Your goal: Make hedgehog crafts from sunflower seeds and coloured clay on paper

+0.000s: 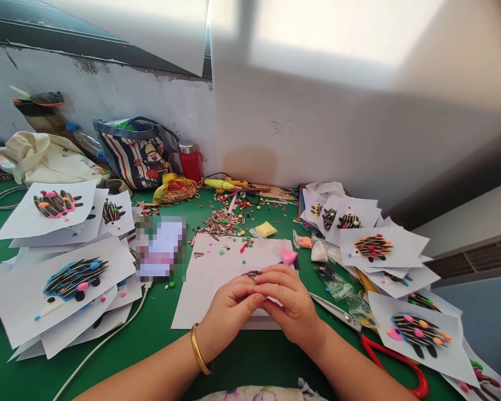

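My left hand (229, 309) and my right hand (292, 306) meet over a sheet of white paper (200, 278), with fingers curled and overlapping. Whatever lies between them is hidden. Just beyond the fingertips a small patch of dark striped seeds (253, 273) shows, partly covered by the hands. Pink clay (289, 256) sits at the paper's right edge, behind my right hand. Small coloured clay bits (246, 243) and a few seeds dot the far part of the sheet. Red-handled scissors (394, 365) lie to the right of my right forearm.
Stacks of cards with seed hedgehogs stand left (73, 281) and right (376, 248). A phone (161, 248) with a white cable (108, 342) lies left of the paper. Behind are loose sunflower seeds (221, 223), yellow clay (266, 229), a striped bag (129, 153) and a red bottle (190, 164).
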Available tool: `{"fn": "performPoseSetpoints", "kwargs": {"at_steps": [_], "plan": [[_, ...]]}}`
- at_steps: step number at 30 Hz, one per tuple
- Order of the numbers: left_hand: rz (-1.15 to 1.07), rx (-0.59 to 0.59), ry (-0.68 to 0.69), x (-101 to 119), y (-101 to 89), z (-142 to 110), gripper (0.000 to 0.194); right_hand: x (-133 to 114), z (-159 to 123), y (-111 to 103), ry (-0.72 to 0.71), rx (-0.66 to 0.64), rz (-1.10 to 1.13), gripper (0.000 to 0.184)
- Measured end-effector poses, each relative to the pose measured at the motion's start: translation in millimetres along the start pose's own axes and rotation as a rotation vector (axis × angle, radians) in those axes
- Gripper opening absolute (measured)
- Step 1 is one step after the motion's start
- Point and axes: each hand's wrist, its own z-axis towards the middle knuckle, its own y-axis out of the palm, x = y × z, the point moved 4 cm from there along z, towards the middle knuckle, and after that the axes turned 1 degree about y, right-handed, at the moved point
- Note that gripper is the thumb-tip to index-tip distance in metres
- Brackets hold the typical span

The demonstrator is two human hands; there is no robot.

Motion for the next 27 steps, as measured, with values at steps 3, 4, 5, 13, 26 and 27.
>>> {"fn": "performPoseSetpoints", "kwargs": {"at_steps": [3, 4, 5, 13, 26, 27], "plan": [[-0.005, -0.011, -0.028, -1.2, 1.4, 0.2, 0.025, -0.4, -1.1, -2.5, -0.002, 0.03, 0.002, 0.02], [-0.01, -0.015, -0.039, -1.6, 1.7, 0.1, 0.025, -0.5, -1.5, -3.0, -0.006, 0.032, 0.0, 0.02], [-0.017, -0.017, -0.05, -1.9, 2.0, 0.1, 0.025, -0.5, -1.8, -3.2, -0.009, 0.032, -0.005, 0.02], [-0.11, 0.065, -0.073, -4.9, -1.5, 0.6, 0.021, -1.5, 0.6, 1.7, -0.018, -0.044, -0.087, 0.04], [-0.071, 0.042, -0.039, -3.5, -2.1, 0.5, 0.035, -2.0, -0.7, -0.4, 0.027, -0.016, 0.013, 0.019], [-0.073, 0.041, -0.036, -3.0, -2.0, 0.7, 0.033, -2.6, -0.4, -0.4, 0.032, -0.007, 0.011, 0.019]]}}
